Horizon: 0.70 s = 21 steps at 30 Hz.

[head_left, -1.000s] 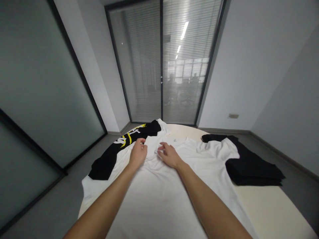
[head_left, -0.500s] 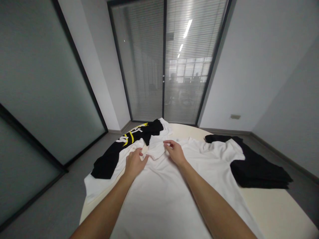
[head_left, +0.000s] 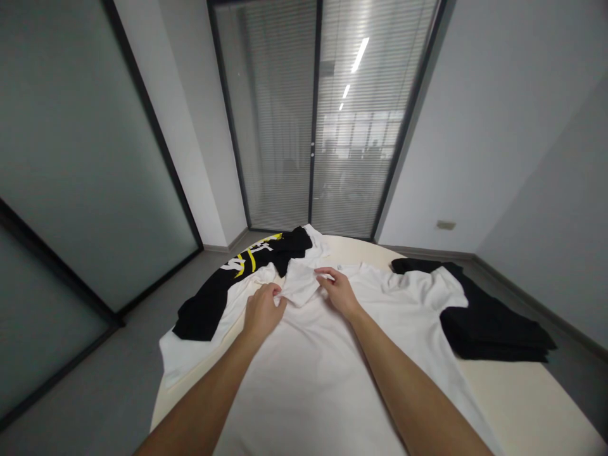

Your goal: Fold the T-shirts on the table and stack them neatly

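Note:
A white T-shirt (head_left: 327, 367) lies spread over the table in front of me, its collar at the far side. Its left sleeve (head_left: 300, 282) is turned in over the shirt body. My left hand (head_left: 263, 310) pinches the outer edge of that sleeve between thumb and fingers. At the sleeve's inner side is my right hand (head_left: 337, 290), fingertips brought together on the cloth. The shirt's right sleeve (head_left: 449, 288) lies loose and wrinkled, away from both hands.
On the left, a black garment (head_left: 204, 310) with yellow and white print lies over white cloth (head_left: 183, 354). Folded black clothes (head_left: 494, 329) are stacked on the right of the cream table (head_left: 532, 392). Beyond the rounded far edge stands a glass partition with blinds (head_left: 275, 139).
My left thumb and fingers have closed on the sleeve edge, and that hand has shifted slightly right. My right hand has moved slightly right. The other clothes lie as before.

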Motion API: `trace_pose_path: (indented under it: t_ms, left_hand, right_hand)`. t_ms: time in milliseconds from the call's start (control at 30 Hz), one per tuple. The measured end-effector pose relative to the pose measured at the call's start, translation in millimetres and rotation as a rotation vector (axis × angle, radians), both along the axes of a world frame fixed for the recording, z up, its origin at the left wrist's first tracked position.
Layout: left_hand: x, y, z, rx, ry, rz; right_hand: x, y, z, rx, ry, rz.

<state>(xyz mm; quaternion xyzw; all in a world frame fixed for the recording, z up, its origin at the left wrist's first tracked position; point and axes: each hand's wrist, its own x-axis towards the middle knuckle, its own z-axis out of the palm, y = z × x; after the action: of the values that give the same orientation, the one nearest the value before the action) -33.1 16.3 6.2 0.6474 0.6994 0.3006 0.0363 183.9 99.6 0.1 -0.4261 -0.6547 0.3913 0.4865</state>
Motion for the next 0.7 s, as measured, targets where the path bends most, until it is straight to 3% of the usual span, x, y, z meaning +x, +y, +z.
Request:
trace_pose_path:
  t_ms: [233, 333, 533, 700]
  left_hand:
    - [-1, 2, 5.1, -0.036, 0.032, 0.086]
    - [-2, 4, 7.0, -0.067, -0.008, 0.115]
    - [-4, 2, 5.5, -0.065, -0.056, -0.03]
    - [-5, 3, 2.5, -0.057, -0.078, -0.046]
  right_hand:
    - [3, 2, -2.2, 0.014, 0.041, 0.021]
    - [3, -1, -4.1, 0.039, -0.128, 0.038]
    - [7, -10, 0.3, 0.153, -0.491, -0.115]
    - [7, -13, 4.0, 0.201, -0.682, -0.156]
